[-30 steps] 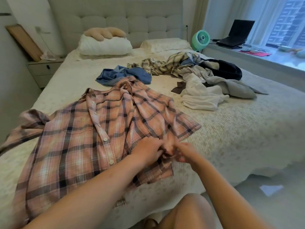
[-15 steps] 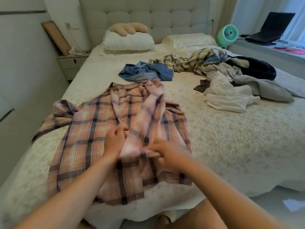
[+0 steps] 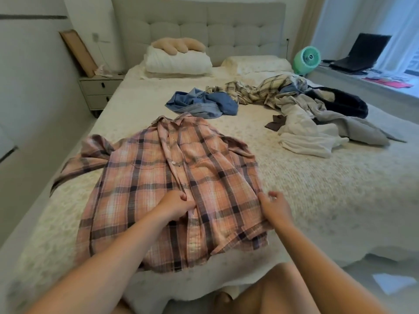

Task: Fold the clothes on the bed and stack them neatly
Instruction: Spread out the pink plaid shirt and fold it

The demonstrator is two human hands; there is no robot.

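Observation:
A pink plaid shirt (image 3: 158, 177) lies spread front-up on the bed (image 3: 317, 200), collar away from me, one sleeve trailing off to the left. My left hand (image 3: 175, 206) grips the button placket low on the shirt's front. My right hand (image 3: 273, 208) pinches the shirt's right side edge near the hem. Farther up the bed lie a crumpled blue denim garment (image 3: 201, 105), a beige plaid shirt (image 3: 254, 91), a white garment (image 3: 303, 139), a grey garment (image 3: 353, 128) and a dark one (image 3: 342, 103), all unfolded.
Two pillows (image 3: 179, 62) and a tan cushion rest against the padded headboard. A nightstand (image 3: 99, 91) stands left of the bed. A green fan (image 3: 307, 58) and a laptop (image 3: 360, 55) sit on the window ledge at right. My knees show at the bed's near edge.
The right front panel, folded over the middle half a second ago, now lies spread flat to the right. My right hand moved right to the side edge; my left stays at the placket.

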